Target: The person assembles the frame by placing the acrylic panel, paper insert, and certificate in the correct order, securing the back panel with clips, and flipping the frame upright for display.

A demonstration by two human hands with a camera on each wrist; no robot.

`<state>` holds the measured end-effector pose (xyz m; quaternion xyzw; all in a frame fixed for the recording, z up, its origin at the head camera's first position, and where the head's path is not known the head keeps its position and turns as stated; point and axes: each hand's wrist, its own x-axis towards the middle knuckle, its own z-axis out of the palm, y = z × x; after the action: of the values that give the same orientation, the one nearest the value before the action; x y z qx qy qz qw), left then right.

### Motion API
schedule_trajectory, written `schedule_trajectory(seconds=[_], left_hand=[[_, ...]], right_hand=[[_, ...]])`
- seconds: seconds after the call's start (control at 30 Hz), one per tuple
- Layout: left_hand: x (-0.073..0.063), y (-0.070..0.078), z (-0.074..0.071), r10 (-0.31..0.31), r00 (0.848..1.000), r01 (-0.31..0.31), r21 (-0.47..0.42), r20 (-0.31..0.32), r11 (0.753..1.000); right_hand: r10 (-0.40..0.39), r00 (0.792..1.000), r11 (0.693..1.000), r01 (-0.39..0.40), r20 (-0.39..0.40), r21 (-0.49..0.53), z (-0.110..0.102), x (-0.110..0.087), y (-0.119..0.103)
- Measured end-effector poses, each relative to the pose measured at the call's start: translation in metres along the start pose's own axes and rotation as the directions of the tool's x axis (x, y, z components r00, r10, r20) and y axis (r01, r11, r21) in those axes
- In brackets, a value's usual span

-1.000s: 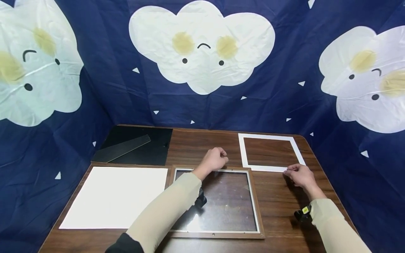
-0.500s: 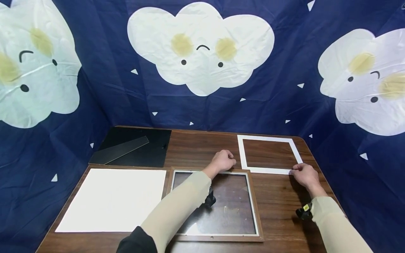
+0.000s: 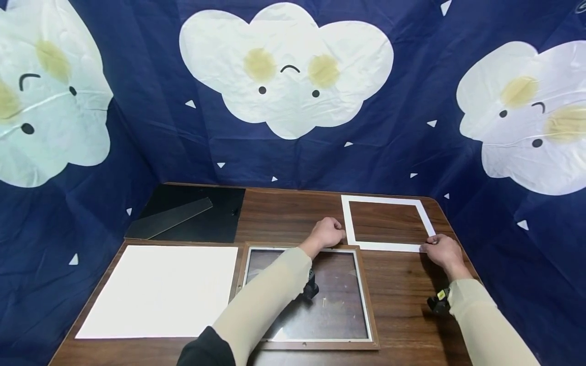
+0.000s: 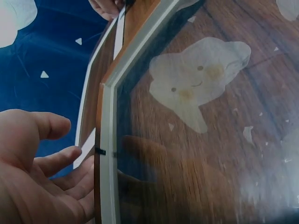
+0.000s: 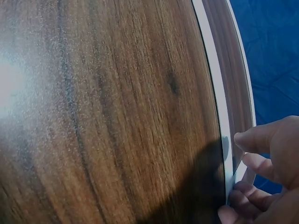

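A white rectangular mat [image 3: 389, 247], like a picture-frame mount with a cut-out middle, lies flat at the back right of the table. My right hand [image 3: 443, 251] is at its near right corner; in the right wrist view the fingertips [image 5: 240, 191] touch the corner, with the thumb held apart. My left hand [image 3: 327, 232] hovers by the mat's near left corner, fingers loosely bent with a gap between thumb and index finger, holding nothing. Under my left forearm lies a brown wooden picture frame [image 3: 369, 300] with a clear pane [image 3: 334, 305].
A large white sheet [image 3: 160, 290] lies on the left of the wooden table [image 3: 403, 305]. Behind it is a black backing board [image 3: 224, 218] with a hinged-looking dark strip [image 3: 178, 218] across it. Blue cloth [image 3: 256, 157] with clouds hangs around the table's back and sides.
My left hand has moved right, toward the mat's near left corner. My right hand has shifted slightly right onto the near right corner. The mat stays flat on the table.
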<state>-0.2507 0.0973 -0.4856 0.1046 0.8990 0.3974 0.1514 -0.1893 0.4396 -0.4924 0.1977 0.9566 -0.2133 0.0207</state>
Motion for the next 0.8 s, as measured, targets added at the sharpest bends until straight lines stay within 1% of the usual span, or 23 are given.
schedule_trajectory(seconds=[0.1, 0.17, 0.23, 0.33, 0.4, 0.57, 0.7, 0.8], left_hand=[[-0.001, 0.001, 0.003, 0.013, 1.000, -0.013, -0.014, -0.011, 1.000], [0.000, 0.002, 0.006, 0.017, 1.000, -0.017, -0.004, -0.009, 1.000], [0.001, 0.002, 0.008, 0.019, 1.000, -0.019, -0.002, -0.004, 1.000], [0.002, 0.004, 0.011, 0.026, 1.000, -0.026, -0.003, -0.003, 1.000], [0.003, 0.005, 0.013, 0.023, 1.000, -0.023, -0.012, 0.003, 1.000], [0.002, 0.010, 0.016, 0.019, 1.000, -0.019, -0.015, 0.019, 1.000], [0.002, 0.013, 0.017, 0.011, 1.000, -0.011, -0.025, 0.018, 1.000], [0.003, 0.015, 0.017, -0.012, 1.000, 0.012, -0.064, 0.006, 0.998]], right_hand=[[0.032, 0.999, 0.999, -0.032, -0.002, -0.006, -0.001, 0.001, -0.002], [0.049, 0.999, 0.999, -0.049, -0.002, -0.009, -0.001, 0.002, -0.002], [0.055, 0.998, 0.998, -0.055, 0.001, -0.008, -0.002, 0.002, -0.002], [0.044, 0.999, 0.999, -0.044, 0.007, -0.009, -0.002, 0.003, -0.001], [0.038, 0.999, 0.999, -0.038, 0.015, -0.008, -0.002, 0.003, 0.000], [0.050, 0.998, 0.999, -0.050, 0.042, 0.001, -0.003, 0.005, 0.001], [0.050, 0.998, 0.999, -0.050, 0.040, 0.010, -0.006, 0.006, 0.002], [0.065, 0.997, 0.997, -0.066, 0.042, 0.038, -0.007, 0.006, 0.003]])
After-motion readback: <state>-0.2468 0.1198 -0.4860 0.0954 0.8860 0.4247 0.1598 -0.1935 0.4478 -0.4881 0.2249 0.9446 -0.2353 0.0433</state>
